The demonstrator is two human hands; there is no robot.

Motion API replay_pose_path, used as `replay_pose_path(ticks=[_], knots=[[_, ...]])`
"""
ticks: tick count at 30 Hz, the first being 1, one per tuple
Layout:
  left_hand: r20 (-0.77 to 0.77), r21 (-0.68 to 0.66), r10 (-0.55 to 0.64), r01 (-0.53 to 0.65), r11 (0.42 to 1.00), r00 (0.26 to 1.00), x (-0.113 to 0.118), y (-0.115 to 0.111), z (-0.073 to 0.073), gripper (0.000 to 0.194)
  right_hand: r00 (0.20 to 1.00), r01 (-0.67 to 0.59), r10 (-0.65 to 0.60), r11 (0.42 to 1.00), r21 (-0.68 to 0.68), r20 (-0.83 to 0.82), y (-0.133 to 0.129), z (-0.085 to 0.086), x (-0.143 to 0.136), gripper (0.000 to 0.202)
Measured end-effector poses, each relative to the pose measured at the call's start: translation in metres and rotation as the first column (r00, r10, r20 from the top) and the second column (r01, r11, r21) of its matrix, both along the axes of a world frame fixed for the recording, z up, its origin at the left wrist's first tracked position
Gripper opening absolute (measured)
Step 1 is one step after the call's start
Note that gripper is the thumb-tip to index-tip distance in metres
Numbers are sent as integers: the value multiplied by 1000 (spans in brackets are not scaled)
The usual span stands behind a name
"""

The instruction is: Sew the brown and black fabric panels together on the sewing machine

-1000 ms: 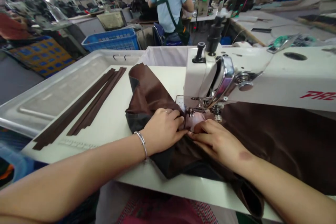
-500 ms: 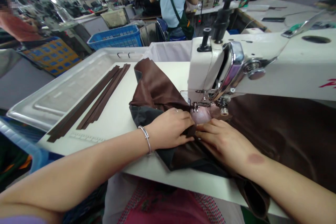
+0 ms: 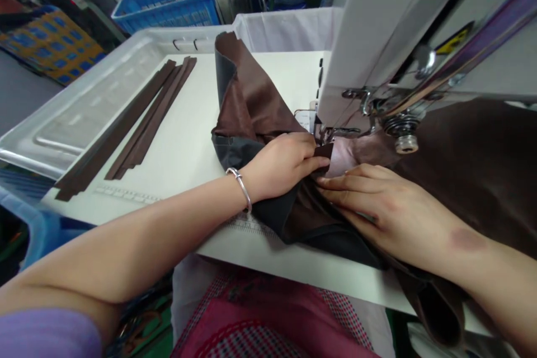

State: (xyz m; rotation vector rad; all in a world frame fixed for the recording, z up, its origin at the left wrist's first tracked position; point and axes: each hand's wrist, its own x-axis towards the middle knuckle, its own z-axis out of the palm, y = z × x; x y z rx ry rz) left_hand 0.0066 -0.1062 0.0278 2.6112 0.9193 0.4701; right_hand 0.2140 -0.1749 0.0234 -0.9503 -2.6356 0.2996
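Note:
Dark brown leather-like material (image 3: 262, 89) with a black lining lies folded on the white table, under the needle area of a white sewing machine (image 3: 373, 22). My left hand (image 3: 285, 165), a silver bracelet at its wrist, pinches a folded edge of the material just left of the presser foot (image 3: 331, 134). My right hand (image 3: 373, 201) rests on the material to the right, its fingers stretched out side by side and pointing at my left fingertips. Several brown strips (image 3: 146, 117) lie at the left of the table.
A clear plastic tray (image 3: 84, 117) borders the table at the left. Blue baskets stand behind it (image 3: 168, 5) and at the lower left (image 3: 37, 224). A ruler scale (image 3: 121, 192) runs along the front of the table (image 3: 235, 246). A seated person is partly visible at the back.
The view has moved closer and tilted down, so the machine looks larger. The fingers of my left hand have drawn together on the folded edge, with a dark flap now showing beside the presser foot.

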Motion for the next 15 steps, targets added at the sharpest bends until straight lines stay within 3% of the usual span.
replay_pose_path(ticks=[15], knots=[[-20,6,25,-25,1000,999,2,2,-1,39,1000,16,-16,999,-32,-1,-2,0,-4,26]])
